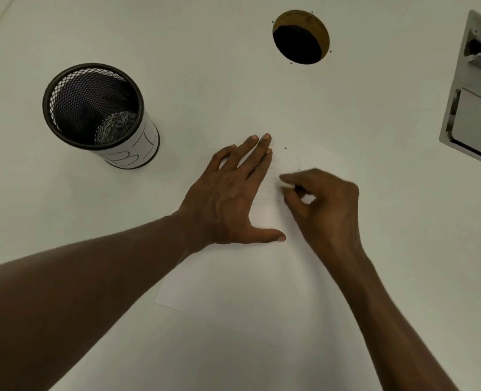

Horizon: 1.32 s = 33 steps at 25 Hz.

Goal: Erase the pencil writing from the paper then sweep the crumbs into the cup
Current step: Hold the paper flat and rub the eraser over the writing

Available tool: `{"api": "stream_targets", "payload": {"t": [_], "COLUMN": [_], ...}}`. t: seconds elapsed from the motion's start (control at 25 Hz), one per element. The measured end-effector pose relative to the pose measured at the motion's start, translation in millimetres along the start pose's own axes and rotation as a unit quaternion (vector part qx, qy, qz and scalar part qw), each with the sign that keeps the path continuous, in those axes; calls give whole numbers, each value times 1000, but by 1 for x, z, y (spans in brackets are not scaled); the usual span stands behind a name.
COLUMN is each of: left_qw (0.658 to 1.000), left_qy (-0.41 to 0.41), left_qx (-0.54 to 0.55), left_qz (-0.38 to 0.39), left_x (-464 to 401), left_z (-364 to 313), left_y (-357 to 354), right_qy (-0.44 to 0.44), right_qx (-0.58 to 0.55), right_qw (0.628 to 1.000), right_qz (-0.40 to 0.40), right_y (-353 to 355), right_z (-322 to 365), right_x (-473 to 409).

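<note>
A white sheet of paper (242,280) lies on the white table in front of me. My left hand (231,196) rests flat on its upper part, fingers spread, pressing it down. Just to the right, my right hand (322,204) has its fingers pinched on a small white eraser (308,199) against the paper; the hand is blurred. A few dark crumbs (286,148) lie on the paper beyond the fingers. Any pencil marks are too faint to make out. A black mesh cup (92,108) with a white label stands at the left, with some shredded bits at its bottom.
A round cable hole (301,38) opens in the table at the back. A metal hinged fitting (476,103) sits at the right edge. The white table (403,193) extends on all sides of the paper.
</note>
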<state>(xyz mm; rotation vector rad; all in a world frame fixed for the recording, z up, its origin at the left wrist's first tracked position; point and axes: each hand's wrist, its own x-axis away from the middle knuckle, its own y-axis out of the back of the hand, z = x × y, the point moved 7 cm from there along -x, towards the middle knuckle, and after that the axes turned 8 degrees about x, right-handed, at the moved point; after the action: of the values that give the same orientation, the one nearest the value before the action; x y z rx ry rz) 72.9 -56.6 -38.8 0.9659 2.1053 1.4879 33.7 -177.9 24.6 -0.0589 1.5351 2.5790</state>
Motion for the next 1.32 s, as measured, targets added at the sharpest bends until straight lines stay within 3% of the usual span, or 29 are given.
{"api": "stream_targets", "payload": {"t": [0.16, 0.36, 0.56, 0.76, 0.96, 1.16, 1.32], "left_qw": [1000, 1000, 1000, 1000, 1000, 1000, 1000], "left_qy": [-3, 0, -3, 0, -5, -1, -8], "left_qx": [0, -5, -6, -11, -9, -11, -14], "left_qz": [1, -1, -2, 2, -13, -3, -13], "left_x": [0, 0, 1, 0, 0, 0, 0], "left_z": [-2, 0, -2, 0, -2, 0, -2], "left_y": [-1, -1, 0, -1, 1, -1, 0], "right_qy": [-16, 2, -18, -14, -33, -18, -46], "right_qx": [-5, 0, -2, 4, 0, -2, 7], "right_qw": [999, 1000, 1000, 1000, 999, 999, 999], "right_qz": [-27, 8, -24, 12, -9, 37, 0], "right_y": [-1, -3, -3, 1, 0, 1, 0], "right_z": [-10, 7, -7, 2, -13, 3, -15], "right_x": [-55, 16, -53, 24, -47, 29, -33]}}
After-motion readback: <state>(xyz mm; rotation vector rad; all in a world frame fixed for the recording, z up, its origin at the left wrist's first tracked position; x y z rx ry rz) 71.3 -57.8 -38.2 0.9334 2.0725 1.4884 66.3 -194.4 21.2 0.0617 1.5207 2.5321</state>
